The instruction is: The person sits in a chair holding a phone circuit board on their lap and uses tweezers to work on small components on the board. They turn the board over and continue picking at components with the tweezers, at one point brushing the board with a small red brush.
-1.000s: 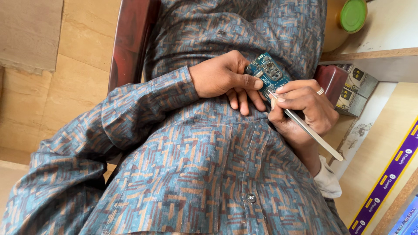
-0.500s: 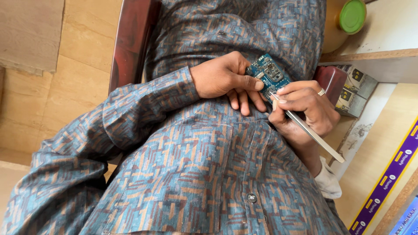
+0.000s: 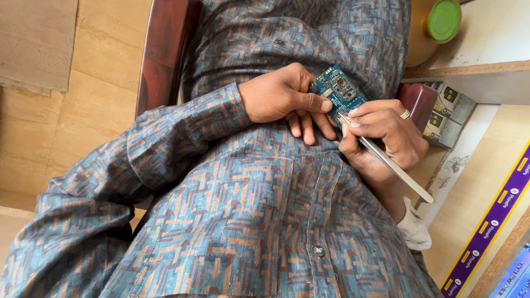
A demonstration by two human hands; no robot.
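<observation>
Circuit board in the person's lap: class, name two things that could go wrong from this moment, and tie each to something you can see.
1. The left hand pinches the small blue circuit board only at one edge, in the air over the lap; pressure from the tool might twist or drop it.
2. The right hand holds thin metal tweezers with the tip on the board's parts; a slip could scratch a component or jab the left thumb close by.

Blue circuit board (image 3: 339, 95) in left hand (image 3: 279, 99), metal tweezers (image 3: 386, 163) in right hand (image 3: 383, 135).
</observation>
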